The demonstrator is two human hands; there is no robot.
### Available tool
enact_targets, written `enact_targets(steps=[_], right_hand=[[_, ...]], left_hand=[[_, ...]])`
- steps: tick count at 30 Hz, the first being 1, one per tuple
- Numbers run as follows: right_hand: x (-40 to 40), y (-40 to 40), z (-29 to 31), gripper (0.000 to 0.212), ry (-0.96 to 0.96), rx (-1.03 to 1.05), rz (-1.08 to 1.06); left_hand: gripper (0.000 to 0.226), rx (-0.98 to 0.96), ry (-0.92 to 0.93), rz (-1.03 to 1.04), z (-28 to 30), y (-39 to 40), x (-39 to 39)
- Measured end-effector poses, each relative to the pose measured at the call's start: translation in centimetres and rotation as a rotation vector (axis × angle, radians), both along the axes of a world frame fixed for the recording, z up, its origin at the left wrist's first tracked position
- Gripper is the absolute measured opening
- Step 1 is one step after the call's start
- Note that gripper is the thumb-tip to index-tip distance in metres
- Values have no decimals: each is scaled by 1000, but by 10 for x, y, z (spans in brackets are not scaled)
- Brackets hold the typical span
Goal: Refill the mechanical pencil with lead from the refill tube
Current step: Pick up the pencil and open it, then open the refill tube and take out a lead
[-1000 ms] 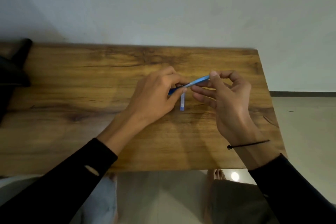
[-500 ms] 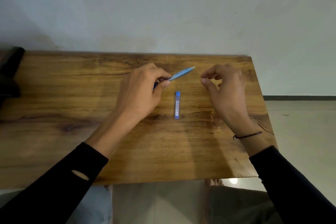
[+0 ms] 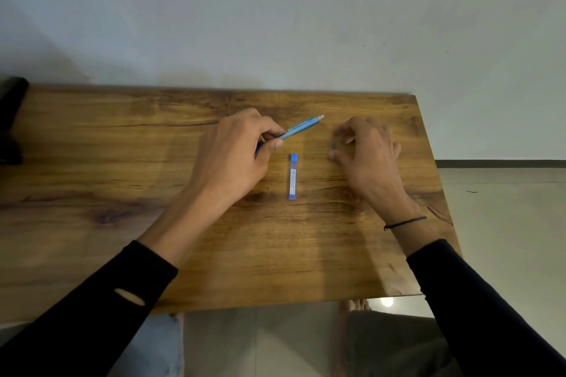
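Observation:
My left hand [image 3: 232, 159] grips a light blue mechanical pencil [image 3: 301, 127] by its lower part. The pencil slants up to the right, and its pale rear end sticks out past my fingers. My right hand [image 3: 367, 156] rests low over the wooden table [image 3: 122, 177], a hand's width to the right of the pencil. Its fingers are curled, and a small grey-blue pencil cap [image 3: 333, 144] shows between thumb and fingertips. The lead refill tube [image 3: 293, 176], clear with a blue cap at its far end, lies flat on the table between my hands, untouched.
A dark object [image 3: 10, 122] stands at the table's far left edge. A pale wall [image 3: 275, 24] runs right behind the table. The table's right edge [image 3: 435, 193] drops to a tiled floor [image 3: 505, 223]. My knees show below the near edge.
My right hand has pulled off the pencil's rear end and moved right and down toward the table. My left hand has kept the pencil and shifted slightly left.

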State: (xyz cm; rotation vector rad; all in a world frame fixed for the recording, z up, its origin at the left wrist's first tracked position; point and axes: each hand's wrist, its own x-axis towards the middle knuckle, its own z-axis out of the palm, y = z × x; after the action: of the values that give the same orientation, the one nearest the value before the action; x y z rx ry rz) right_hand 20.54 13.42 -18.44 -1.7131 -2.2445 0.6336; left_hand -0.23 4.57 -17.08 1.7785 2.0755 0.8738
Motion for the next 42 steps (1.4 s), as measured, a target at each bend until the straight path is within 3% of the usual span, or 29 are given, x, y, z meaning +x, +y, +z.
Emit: enact_targets(steps=[3, 8, 13, 21, 23, 25, 29, 32, 38, 42], right_hand=[[4, 3, 8, 39, 88, 1, 0], [1, 5, 22, 7, 525, -68, 8], [-1, 2, 20, 9, 613, -114, 48], [2, 8, 22, 9, 802, -213, -85], [7, 12, 24, 12, 769, -183, -141], [17, 18, 24, 17, 577, -168, -119], [25, 18, 18, 26, 170, -367, 35], [22, 16, 14, 31, -21, -244, 58], [26, 18, 19, 38, 68, -211, -7], [17, 11, 27, 37, 197, -36, -99]], left_hand=[[17, -6, 16, -12, 0, -1, 2], [20, -16, 33, -30, 1, 0, 4], [20, -16, 51, -35, 1, 0, 6], [19, -11, 65, -33, 1, 0, 7], [18, -30, 78, -10, 0, 0, 4], [17, -42, 86, 26, 0, 0, 2], [19, -70, 129, 51, 0, -1, 3], [22, -107, 190, 46, -2, 0, 4], [26, -171, 345, 36, -9, 0, 4], [25, -193, 406, 39, -12, 1, 5]])
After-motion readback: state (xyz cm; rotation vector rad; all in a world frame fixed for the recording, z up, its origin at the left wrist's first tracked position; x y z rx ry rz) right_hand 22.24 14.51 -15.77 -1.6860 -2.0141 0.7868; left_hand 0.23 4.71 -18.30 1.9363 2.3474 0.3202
